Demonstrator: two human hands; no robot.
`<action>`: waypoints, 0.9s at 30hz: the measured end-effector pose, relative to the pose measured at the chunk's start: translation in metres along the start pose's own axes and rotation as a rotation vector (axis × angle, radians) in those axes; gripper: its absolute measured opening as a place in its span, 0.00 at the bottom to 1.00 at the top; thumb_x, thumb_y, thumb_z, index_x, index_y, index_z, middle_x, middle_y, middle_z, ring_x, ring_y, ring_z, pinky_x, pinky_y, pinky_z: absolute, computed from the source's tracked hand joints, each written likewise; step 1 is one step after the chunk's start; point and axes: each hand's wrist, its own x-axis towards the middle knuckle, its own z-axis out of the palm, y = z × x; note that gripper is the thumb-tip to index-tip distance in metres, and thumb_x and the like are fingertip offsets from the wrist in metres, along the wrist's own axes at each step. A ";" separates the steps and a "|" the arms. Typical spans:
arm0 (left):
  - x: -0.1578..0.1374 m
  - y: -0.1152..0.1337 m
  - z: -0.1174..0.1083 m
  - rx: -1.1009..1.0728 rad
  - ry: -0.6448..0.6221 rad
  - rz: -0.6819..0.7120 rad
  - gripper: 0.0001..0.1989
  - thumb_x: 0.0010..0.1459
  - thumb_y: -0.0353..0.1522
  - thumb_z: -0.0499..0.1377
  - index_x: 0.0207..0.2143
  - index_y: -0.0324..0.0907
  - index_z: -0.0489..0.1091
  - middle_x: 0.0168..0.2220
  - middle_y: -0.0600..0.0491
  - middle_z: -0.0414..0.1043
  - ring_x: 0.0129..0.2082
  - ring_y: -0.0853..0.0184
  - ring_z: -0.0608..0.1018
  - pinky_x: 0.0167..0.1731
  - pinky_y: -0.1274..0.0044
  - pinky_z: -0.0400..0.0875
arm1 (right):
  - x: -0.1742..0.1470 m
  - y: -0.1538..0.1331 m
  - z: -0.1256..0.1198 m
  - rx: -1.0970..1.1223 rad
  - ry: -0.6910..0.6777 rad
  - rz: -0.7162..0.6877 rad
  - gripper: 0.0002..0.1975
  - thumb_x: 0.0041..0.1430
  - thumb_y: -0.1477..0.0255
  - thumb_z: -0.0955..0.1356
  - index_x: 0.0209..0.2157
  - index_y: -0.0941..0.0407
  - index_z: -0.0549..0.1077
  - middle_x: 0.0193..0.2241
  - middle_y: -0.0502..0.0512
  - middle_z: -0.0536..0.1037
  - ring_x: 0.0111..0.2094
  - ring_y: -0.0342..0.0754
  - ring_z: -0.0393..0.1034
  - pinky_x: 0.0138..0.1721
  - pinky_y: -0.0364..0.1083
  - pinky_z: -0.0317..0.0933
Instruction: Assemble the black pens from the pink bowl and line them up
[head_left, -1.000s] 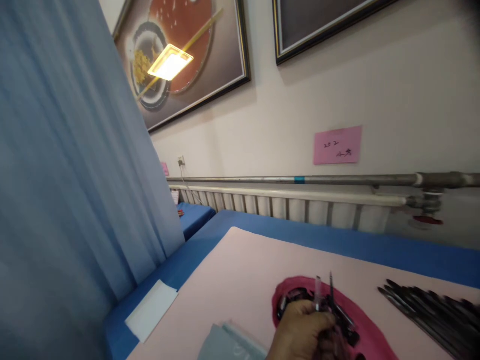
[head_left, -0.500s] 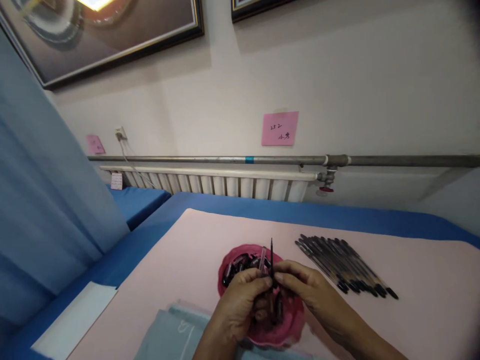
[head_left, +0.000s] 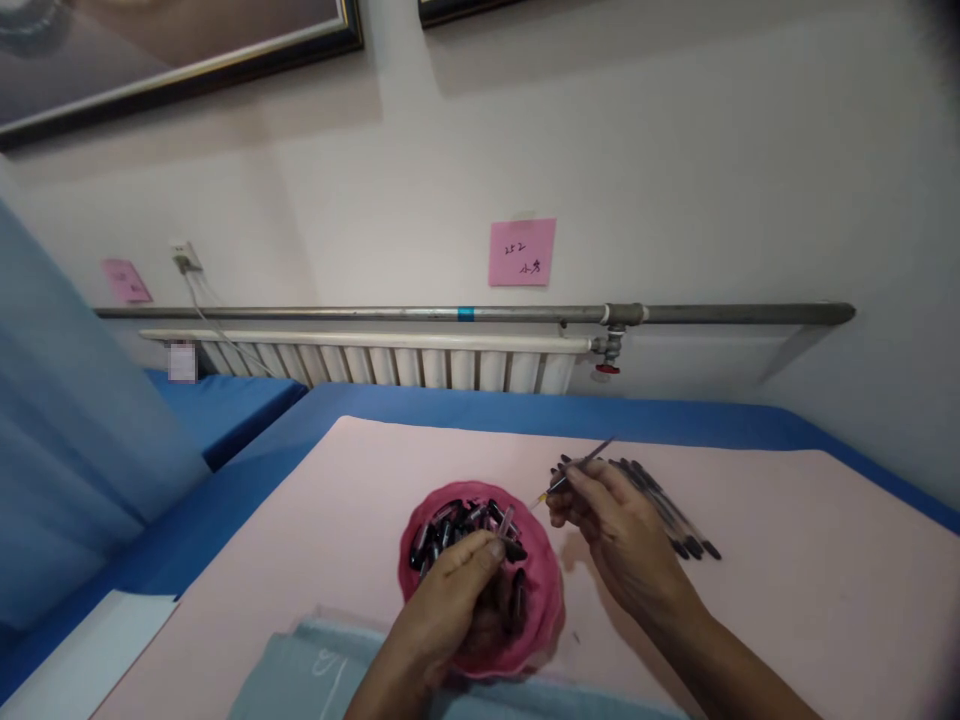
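My left hand [head_left: 457, 585] is closed over the pink scalloped bowl [head_left: 553, 610]. Between its thumb and finger is a small black piece [head_left: 515, 550], with a short clear tube [head_left: 507, 521] standing just beyond it. My right hand [head_left: 611, 505], right of the bowl, pinches a slim dark pen [head_left: 577, 474]. It slants up to the right, and its lower end is thin and yellowish. Several short clear-and-black pieces [head_left: 450, 530] lie in the bowl. Behind my right hand, capped pens [head_left: 667, 505] lie in a slanting row, partly hidden by it.
Pink sheeting [head_left: 300, 520] covers the blue table [head_left: 480, 405]. A grey-blue cloth [head_left: 292, 670] lies in front of the bowl, and white paper [head_left: 112, 640] at the left edge. A blue curtain [head_left: 67, 470] hangs at left. Behind the table are a radiator [head_left: 420, 365] and pipe [head_left: 360, 314].
My hands, close together over the bowl before, are now apart. The right has drawn away to the right with the pen, which went from upright to slanting. The view has shifted to the right.
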 end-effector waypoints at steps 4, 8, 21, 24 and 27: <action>-0.002 0.001 0.003 0.037 -0.007 0.010 0.17 0.51 0.45 0.60 0.31 0.39 0.66 0.20 0.61 0.56 0.18 0.78 0.56 0.17 0.83 0.46 | 0.000 0.002 0.000 0.012 -0.005 -0.009 0.11 0.49 0.64 0.71 0.26 0.56 0.68 0.21 0.50 0.73 0.23 0.43 0.68 0.25 0.43 0.61; -0.001 0.000 0.002 0.075 -0.015 0.022 0.17 0.51 0.44 0.60 0.28 0.38 0.65 0.22 0.59 0.58 0.21 0.76 0.58 0.21 0.82 0.51 | -0.001 0.002 0.002 0.016 -0.030 -0.002 0.11 0.49 0.64 0.70 0.26 0.56 0.67 0.22 0.50 0.73 0.23 0.43 0.68 0.26 0.43 0.61; 0.001 0.001 -0.003 0.150 -0.017 0.015 0.18 0.49 0.45 0.61 0.25 0.38 0.64 0.23 0.59 0.57 0.24 0.74 0.58 0.25 0.81 0.53 | 0.002 0.001 -0.005 -0.110 -0.143 0.030 0.10 0.52 0.64 0.67 0.25 0.56 0.67 0.18 0.48 0.72 0.20 0.42 0.65 0.25 0.43 0.58; 0.001 0.001 -0.003 0.130 0.003 0.002 0.18 0.48 0.45 0.61 0.25 0.38 0.64 0.23 0.59 0.57 0.24 0.75 0.58 0.24 0.82 0.53 | -0.001 -0.002 -0.003 -0.253 -0.183 0.004 0.08 0.52 0.66 0.67 0.24 0.56 0.67 0.18 0.47 0.71 0.21 0.42 0.64 0.26 0.43 0.58; 0.001 0.001 -0.003 0.090 0.021 0.008 0.17 0.48 0.43 0.62 0.25 0.38 0.65 0.21 0.59 0.57 0.21 0.76 0.58 0.21 0.83 0.51 | -0.004 -0.002 0.000 -0.366 -0.279 0.076 0.09 0.50 0.66 0.67 0.23 0.56 0.68 0.18 0.46 0.70 0.22 0.42 0.62 0.26 0.43 0.57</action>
